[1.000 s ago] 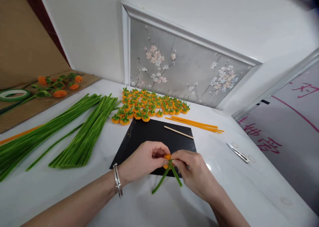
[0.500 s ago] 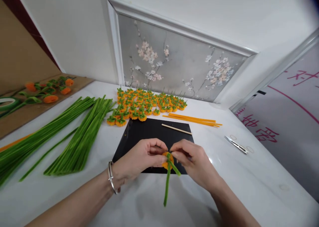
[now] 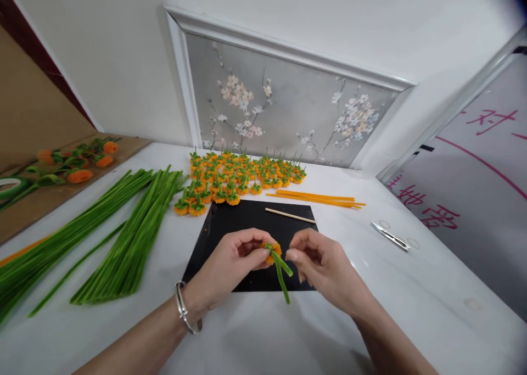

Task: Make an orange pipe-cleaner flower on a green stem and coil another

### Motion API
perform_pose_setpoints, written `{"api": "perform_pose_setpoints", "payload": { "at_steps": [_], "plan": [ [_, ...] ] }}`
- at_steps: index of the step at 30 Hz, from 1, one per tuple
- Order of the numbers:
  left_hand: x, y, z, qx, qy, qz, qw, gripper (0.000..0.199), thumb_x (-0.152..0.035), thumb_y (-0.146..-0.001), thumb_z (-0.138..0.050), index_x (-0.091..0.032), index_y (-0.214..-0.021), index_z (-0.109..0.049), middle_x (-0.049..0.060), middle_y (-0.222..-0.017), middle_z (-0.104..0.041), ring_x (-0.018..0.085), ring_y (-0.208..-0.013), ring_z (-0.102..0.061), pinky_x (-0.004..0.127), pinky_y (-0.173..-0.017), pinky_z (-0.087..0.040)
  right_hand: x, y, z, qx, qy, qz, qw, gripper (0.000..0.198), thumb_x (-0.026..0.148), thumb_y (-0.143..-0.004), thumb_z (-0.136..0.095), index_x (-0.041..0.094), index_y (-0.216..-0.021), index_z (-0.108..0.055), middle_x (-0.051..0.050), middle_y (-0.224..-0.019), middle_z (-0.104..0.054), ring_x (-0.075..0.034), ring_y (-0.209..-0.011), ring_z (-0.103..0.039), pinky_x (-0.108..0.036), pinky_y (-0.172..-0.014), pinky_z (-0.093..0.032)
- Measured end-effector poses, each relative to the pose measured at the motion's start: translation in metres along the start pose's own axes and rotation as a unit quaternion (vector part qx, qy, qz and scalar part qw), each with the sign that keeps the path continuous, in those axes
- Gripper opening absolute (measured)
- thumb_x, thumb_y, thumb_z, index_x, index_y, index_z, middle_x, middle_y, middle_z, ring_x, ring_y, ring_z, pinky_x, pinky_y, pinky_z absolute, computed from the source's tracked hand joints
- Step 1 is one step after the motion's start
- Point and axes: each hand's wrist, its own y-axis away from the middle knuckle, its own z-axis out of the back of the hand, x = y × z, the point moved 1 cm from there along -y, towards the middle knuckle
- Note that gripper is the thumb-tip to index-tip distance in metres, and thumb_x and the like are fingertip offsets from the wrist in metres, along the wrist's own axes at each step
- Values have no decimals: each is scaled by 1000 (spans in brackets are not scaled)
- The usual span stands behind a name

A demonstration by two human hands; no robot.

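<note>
One orange chenille flower (image 3: pixel 278 249) with two green tails (image 3: pixel 282 283) sits pinched in the person's left grip (image 3: pixel 239 254), above the black mat (image 3: pixel 230 217). The right grip (image 3: pixel 323 258), fingertips drawn together, hangs just beside the flower; whether it holds anything cannot be told. Fastening the green onto the bloom seems the step in hand; the next move would likely call for a steady left pinch and fine right-hand fingerwork. Beyond both grips lie a wooden stick (image 3: pixel 290 216) and clustered similar flowers (image 3: pixel 242 173).
</note>
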Motion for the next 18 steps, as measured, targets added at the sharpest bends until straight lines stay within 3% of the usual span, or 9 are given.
{"api": "perform_pose_setpoints", "payload": {
  "at_steps": [4, 8, 12, 15, 18],
  "plan": [
    [1, -1, -1, -5, -39, -34, 999, 12, -22, -79, -61, -13, -88, -63, 4, -87, -63, 17, -83, -61, 33, -79, -55, 2, 1, -10, 16, 32, -3, 999, 8, 19, -80, -60, 20, -86, -54, 2, -70, -62, -10, -56, -55, -19, -51, -42],
    [2, 0, -2, -21, -150, -91, 984, 11, -21, -82, -57, -14, -88, -64, 5, -90, -63, 18, -85, -60, 31, -79, -52, 0, 2, -15, 2, 41, 20, 999, 7, 18, -81, -57, 20, -86, -53, 4, -66, -59, -9, -51, -51, -19, -48, -41],
    [1, 1, -2, -40, -199, -126, 971, 14, -22, -86, -53, -15, -84, -65, 6, -91, -64, 16, -83, -60, 27, -76, -50, 2, 1, -13, 9, -99, -21, 995, 14, 29, -83, -59, 19, -92, -54, 2, -71, -60, -10, -55, -58, -20, -50, -49],
    [0, 2, -3, -49, -205, -145, 967, 15, -20, -86, -52, -15, -82, -66, 5, -93, -64, 16, -85, -60, 25, -76, -48, 7, -1, -13, 17, -207, -62, 976, 29, 39, -78, -68, 17, -92, -55, 1, -71, -61, -13, -61, -63, -25, -58, -55],
    [-1, 4, -4, -47, -197, -151, 968, 16, -19, -86, -52, -16, -84, -68, 5, -95, -65, 15, -86, -61, 24, -75, -48, 9, -2, -13, 5, -253, -75, 965, 35, 42, -73, -73, 16, -90, -56, -2, -79, -64, -16, -69, -67, -28, -64, -57]
  ]
}}
